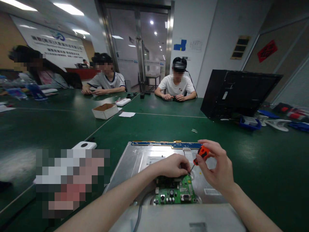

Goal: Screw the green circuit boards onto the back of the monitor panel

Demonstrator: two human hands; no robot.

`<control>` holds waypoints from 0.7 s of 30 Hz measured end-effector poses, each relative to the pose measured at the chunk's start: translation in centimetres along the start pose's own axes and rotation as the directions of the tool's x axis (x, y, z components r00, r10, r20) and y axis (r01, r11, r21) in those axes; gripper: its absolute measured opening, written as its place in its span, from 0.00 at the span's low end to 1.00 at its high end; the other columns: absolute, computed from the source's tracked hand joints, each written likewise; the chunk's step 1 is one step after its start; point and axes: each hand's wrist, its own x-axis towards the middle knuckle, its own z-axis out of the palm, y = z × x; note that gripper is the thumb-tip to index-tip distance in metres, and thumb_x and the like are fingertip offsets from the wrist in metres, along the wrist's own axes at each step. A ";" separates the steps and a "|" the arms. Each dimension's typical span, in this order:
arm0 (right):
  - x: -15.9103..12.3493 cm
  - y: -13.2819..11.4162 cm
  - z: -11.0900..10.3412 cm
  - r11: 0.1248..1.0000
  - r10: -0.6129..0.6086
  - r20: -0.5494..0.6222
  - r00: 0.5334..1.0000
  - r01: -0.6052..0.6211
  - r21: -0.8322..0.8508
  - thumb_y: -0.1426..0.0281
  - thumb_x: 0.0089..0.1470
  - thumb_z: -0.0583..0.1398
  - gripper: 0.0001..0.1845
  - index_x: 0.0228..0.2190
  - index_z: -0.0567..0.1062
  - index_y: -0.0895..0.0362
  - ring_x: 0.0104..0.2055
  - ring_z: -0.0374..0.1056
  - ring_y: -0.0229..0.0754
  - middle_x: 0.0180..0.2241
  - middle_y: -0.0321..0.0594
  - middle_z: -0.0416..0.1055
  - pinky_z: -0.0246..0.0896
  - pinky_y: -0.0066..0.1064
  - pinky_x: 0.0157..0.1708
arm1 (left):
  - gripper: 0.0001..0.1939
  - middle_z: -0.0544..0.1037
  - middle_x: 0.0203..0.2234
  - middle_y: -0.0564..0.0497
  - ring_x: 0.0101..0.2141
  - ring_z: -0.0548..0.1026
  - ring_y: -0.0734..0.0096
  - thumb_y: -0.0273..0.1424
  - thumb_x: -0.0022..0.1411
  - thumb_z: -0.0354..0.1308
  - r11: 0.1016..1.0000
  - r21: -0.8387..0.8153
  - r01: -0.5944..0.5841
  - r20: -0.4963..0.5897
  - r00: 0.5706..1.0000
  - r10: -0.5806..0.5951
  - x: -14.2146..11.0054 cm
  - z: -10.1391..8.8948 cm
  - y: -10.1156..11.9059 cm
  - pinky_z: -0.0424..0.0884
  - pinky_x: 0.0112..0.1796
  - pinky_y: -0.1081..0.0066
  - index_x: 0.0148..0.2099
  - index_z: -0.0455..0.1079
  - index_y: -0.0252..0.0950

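An orange-and-black screwdriver (202, 154) is pinched by its handle in my right hand (218, 166), its shaft slanting down and left. The tip meets the upper right corner of a green circuit board (182, 190). Beside that tip, the curled fingers of my left hand (177, 166) press together; whether they pinch something small is hidden. The circuit board lies on the silver metal back of a display panel (135, 158), which has a narrow blue circuit strip (154, 144) along its far edge. A grey cable (140, 209) runs down from the board's left side.
A black monitor (238, 93) stands at the right, near a blue tray (250, 123). An open white box (105, 111) and paper (127, 114) lie ahead on the green table (159, 127). A white device (85, 145) sits at the left. Several people sit across the table.
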 end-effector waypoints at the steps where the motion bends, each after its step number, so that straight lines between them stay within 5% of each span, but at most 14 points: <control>1: 0.2 -0.1 -0.1 1.000 -0.011 0.005 1.000 0.011 -0.006 0.76 0.60 0.60 0.20 0.52 0.65 0.52 0.34 0.73 0.39 0.47 0.47 0.71 0.73 0.30 0.26 | 0.13 0.76 0.47 0.46 0.42 0.78 0.63 0.35 0.71 0.59 1.000 -0.002 0.000 0.000 1.000 0.000 0.0 0.0 0.0 0.77 0.42 0.59 0.53 0.71 0.33; 7: 0.8 -0.5 -0.3 0.996 -0.050 0.026 0.998 0.051 -0.073 0.76 0.63 0.55 0.20 0.55 0.68 0.51 0.36 0.74 0.41 0.45 0.46 0.73 0.74 0.29 0.24 | 0.13 0.76 0.46 0.46 0.41 0.78 0.63 0.36 0.71 0.59 1.000 -0.011 -0.005 -0.003 1.000 0.005 0.0 0.0 0.0 0.77 0.42 0.60 0.53 0.71 0.33; 13: 0.1 -0.1 -0.1 0.996 -0.011 0.000 1.000 0.011 -0.091 0.70 0.60 0.62 0.21 0.54 0.64 0.53 0.24 0.72 0.37 0.44 0.45 0.77 0.72 0.31 0.23 | 0.10 0.77 0.40 0.49 0.38 0.78 0.66 0.35 0.70 0.59 1.000 -0.012 -0.016 -0.030 0.999 0.015 -0.1 -0.1 0.3 0.77 0.40 0.62 0.47 0.72 0.33; 21: -0.1 0.0 0.2 0.998 0.012 -0.031 0.999 -0.015 -0.068 0.71 0.60 0.61 0.20 0.52 0.63 0.52 0.30 0.74 0.39 0.45 0.46 0.76 0.73 0.31 0.26 | 0.08 0.78 0.37 0.50 0.37 0.78 0.67 0.33 0.70 0.60 1.000 0.001 -0.010 -0.036 0.999 0.010 0.0 -0.2 0.5 0.77 0.40 0.62 0.44 0.73 0.32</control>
